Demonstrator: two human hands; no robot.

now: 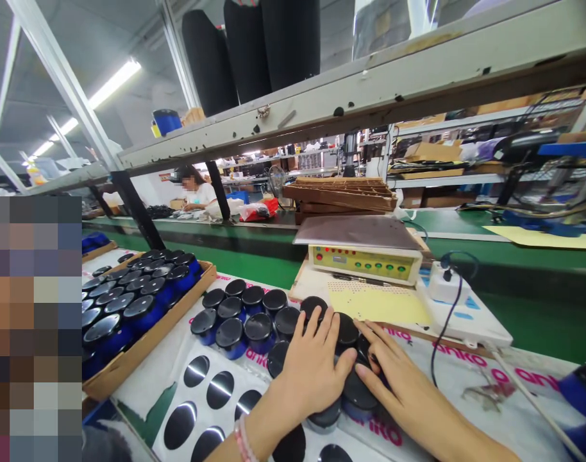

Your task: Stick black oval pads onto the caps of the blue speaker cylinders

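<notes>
At five o'clock, the black-topped blue canister (354,393) by both thumbs seems light, stiff and slick, best held around its sides; the left hand (312,366) spreads flat over neighbouring canisters (315,304), while the right hand's (399,378) grip I cannot tell.

The blue pots (231,346) near the middle look like smooth, shiny plastic, their black tops glossy with soft reflections. At left, their carton tray (153,335) is dull brown cardboard. The black discs (179,426) gleam like polished film on a smooth white sheet (200,401). Beneath spreads thin, wrinkled plastic-looking wrapping (459,369) with pink print. The green worktop (259,256) appears smooth with a low sheen. Farther off, the pale shelf edge (317,96) is chipped and rough; the tall black forms (293,45) above it look matt. The bracelet (243,439) has smooth pink beads.
</notes>
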